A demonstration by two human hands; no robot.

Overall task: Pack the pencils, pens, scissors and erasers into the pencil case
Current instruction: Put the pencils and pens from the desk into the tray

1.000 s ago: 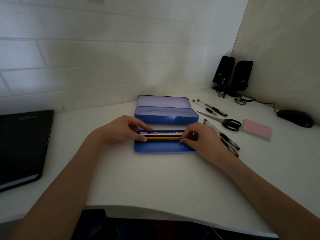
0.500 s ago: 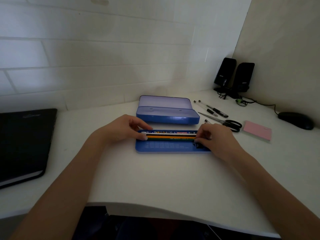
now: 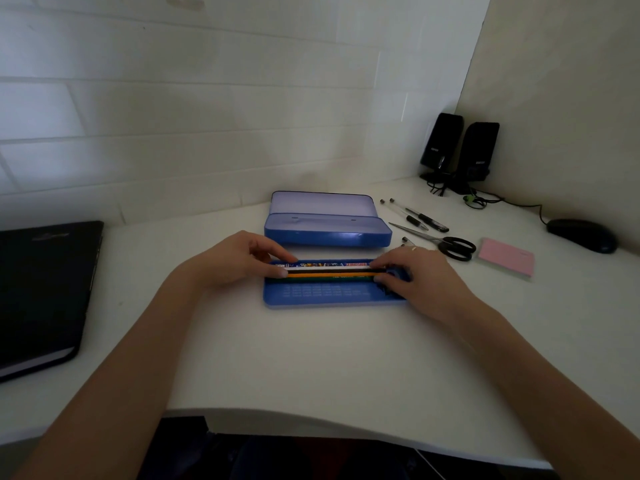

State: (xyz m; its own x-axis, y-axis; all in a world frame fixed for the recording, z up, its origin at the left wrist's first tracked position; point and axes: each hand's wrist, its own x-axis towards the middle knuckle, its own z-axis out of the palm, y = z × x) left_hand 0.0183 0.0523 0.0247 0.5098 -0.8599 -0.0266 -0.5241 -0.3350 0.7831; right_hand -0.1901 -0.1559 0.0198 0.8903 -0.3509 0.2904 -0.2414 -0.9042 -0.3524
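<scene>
Pencils (image 3: 329, 271) lie side by side in our blue tray (image 3: 329, 294) at mid-surface. Our left hand (image 3: 239, 261) pinches their left ends; our right hand (image 3: 415, 275) curls its fingers over their right ends. Scissors (image 3: 446, 244) lie far right.

The right hand (image 3: 420, 278) is covering the right ends of the row of coloured pencils (image 3: 329, 271) and most of a clear pen (image 3: 407, 241) behind it. The black closed laptop (image 3: 41, 289) is running off the left edge.
</scene>
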